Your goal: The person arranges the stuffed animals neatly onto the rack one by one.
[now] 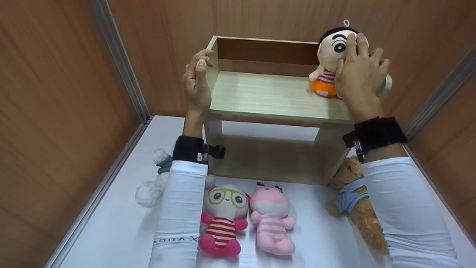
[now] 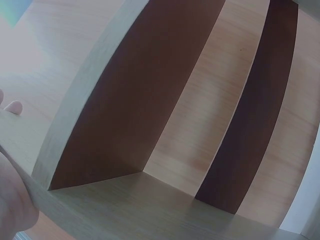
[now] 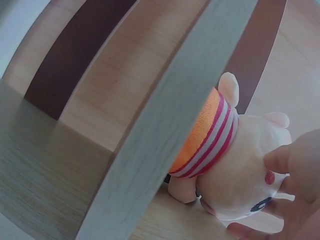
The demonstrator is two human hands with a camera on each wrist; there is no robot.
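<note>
We log the doll (image 1: 328, 56) seated at the right end of the shelf's (image 1: 260, 89) top board, the right hand (image 1: 360, 74) spread over its face and touching it; we judge its placing nearly done, release left. The left hand (image 1: 198, 80) is loosely curled at the shelf's left side, grip uncertain. On the table (image 1: 312, 219) below, not shelved: white toy (image 1: 148, 193) left, panda (image 1: 223, 227) and pink toy (image 1: 270, 219) near, bear (image 1: 353, 197) right.

Hazy wrist views with bowed shelf (image 2: 115, 115) edges, whitish glare on the left view's wall panel (image 2: 25, 65).
</note>
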